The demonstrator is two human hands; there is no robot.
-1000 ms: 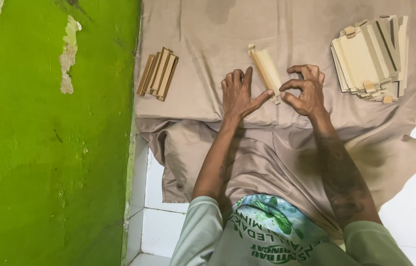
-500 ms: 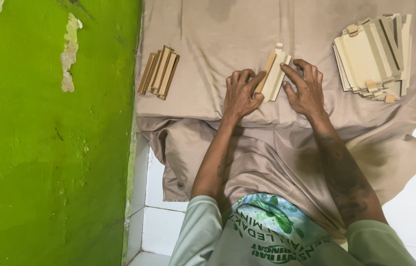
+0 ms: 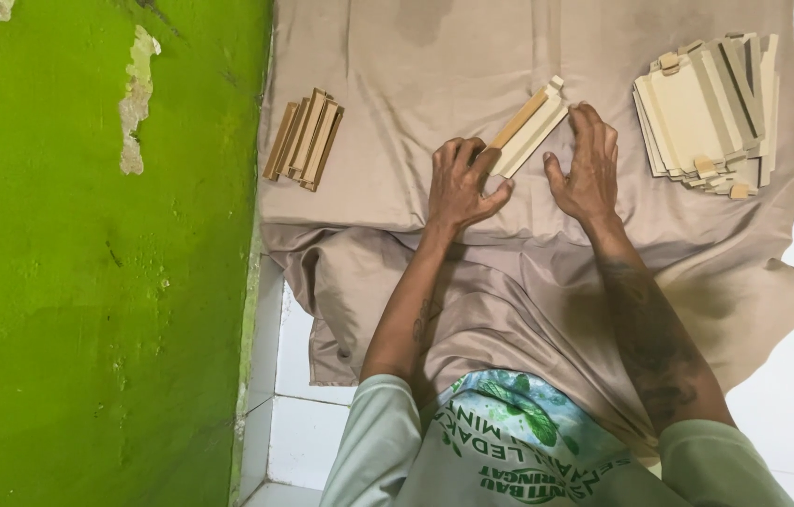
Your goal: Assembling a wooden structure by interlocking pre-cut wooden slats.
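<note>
A small stack of wooden strips (image 3: 304, 138) lies far left on the beige cloth (image 3: 397, 84). The left hand (image 3: 463, 185) pinches a slim wooden piece (image 3: 530, 128); the right hand (image 3: 588, 167) rests open beside it (perhaps touching). Flat panels (image 3: 702, 113) sit right.

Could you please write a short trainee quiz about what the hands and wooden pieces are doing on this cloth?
1. True or false: the left hand touches the wooden piece.
2. Which lies nearer the green wall: A) the small brown bundle, B) the pale stack?
3. What do all the pieces lie on?

Key: 1 true. 2 A. 3 A beige cloth; the right hand rests open beside the piece.
</note>
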